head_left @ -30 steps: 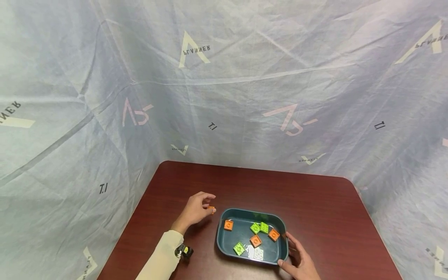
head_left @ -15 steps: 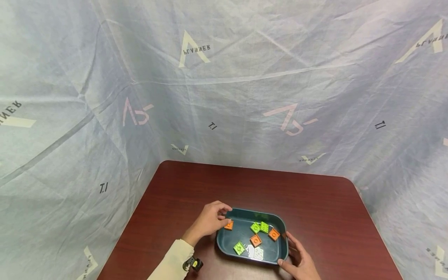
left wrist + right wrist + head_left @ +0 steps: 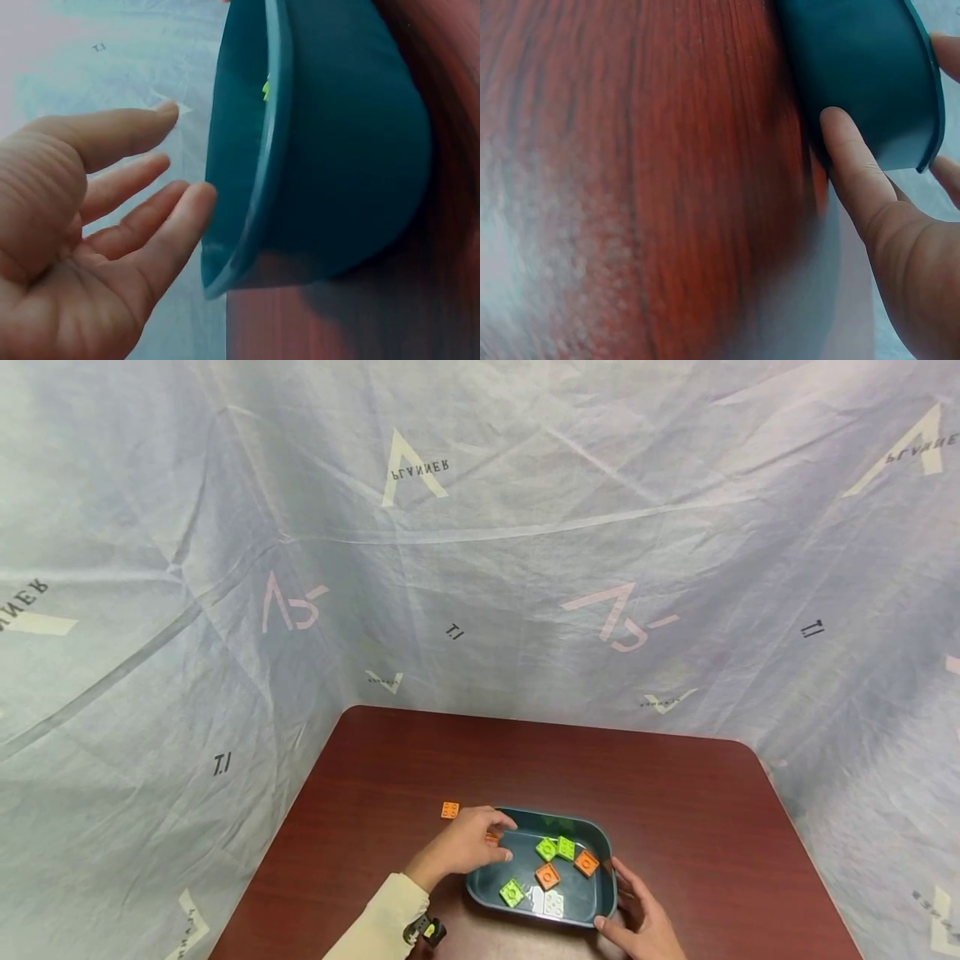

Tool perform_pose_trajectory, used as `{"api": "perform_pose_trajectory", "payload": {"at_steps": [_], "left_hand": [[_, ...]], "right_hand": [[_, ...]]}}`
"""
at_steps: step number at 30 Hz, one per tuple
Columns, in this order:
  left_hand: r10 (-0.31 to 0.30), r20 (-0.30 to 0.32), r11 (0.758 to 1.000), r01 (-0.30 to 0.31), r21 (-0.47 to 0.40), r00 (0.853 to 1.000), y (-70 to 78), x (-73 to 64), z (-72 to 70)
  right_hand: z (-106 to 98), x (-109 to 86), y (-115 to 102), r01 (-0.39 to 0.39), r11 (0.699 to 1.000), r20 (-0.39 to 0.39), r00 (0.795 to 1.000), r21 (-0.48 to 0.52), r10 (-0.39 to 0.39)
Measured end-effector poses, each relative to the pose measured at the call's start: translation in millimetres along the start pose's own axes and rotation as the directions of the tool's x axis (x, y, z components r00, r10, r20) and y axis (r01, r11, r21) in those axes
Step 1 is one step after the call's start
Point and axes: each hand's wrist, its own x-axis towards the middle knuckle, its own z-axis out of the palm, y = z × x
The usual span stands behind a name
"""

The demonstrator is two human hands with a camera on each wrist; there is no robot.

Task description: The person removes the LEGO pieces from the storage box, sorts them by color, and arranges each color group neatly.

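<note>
My left hand (image 3: 467,842) is over the left end of a dark teal tray (image 3: 487,900). Its thumb and fingers are spread apart with nothing between them, as the left wrist view shows with the hand (image 3: 97,225) beside the tray wall (image 3: 352,150). An orange toy brick (image 3: 492,839) partly shows behind those fingers. Another orange brick (image 3: 450,810), studs up, lies on the table just left of the tray. At the opposite end my right hand (image 3: 641,918) holds the tray, its thumb (image 3: 855,161) against the outer wall and its other fingers around the corner.
Inside the tray lie several more bricks: green ones (image 3: 512,892), orange ones (image 3: 547,877) and a whitish one (image 3: 553,904). The reddish-brown table (image 3: 675,793) meets grey-white printed sheeting (image 3: 517,635) at its back and sides.
My left hand has moved right, from the orange brick on the table to over the tray's left end, leaving that brick uncovered. My right hand and the tray have stayed in place.
</note>
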Motion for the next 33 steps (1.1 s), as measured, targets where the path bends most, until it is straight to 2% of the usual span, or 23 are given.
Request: {"api": "perform_pose_trajectory", "payload": {"at_steps": [7, 12, 16, 20, 23, 33], "left_hand": [[-0.011, 0.129, 0.992, -0.005, 0.126, 0.992, 4.1, 6.4, 12.2], [-0.030, 0.205, 0.969, -0.022, 0.244, 0.978, 4.5, 10.1, 22.5], [-0.049, 0.253, 0.953, -0.030, 0.301, 0.966, 6.7, 12.4, 29.2], [-0.070, 0.286, 0.946, -0.028, 0.323, 0.956, 7.9, 13.9, 34.4], [-0.078, 0.303, 0.951, -0.021, 0.309, 0.950, 8.3, 14.7, 36.0], [-0.072, 0.328, 0.965, -0.017, 0.262, 0.942, 5.8, 16.9, 38.6]], "right_hand": [[1, -0.2, -3, -0.040, 0.999, -0.007, 0.999, -0.012, 0.040], [1, 0.1, -4, -0.074, 0.997, -0.007, 0.997, -0.008, 0.074], [1, -0.1, -2, -0.062, 0.998, -0.004, 0.998, 0.003, 0.062], [1, 1.1, 0, -0.059, 0.998, -0.002, 0.998, 0.007, 0.059], [1, 1.6, -1, -0.074, 0.997, -0.003, 0.997, 0.005, 0.074], [1, 1.1, -1, -0.055, 0.998, -0.004, 0.998, -0.005, 0.055]]}}
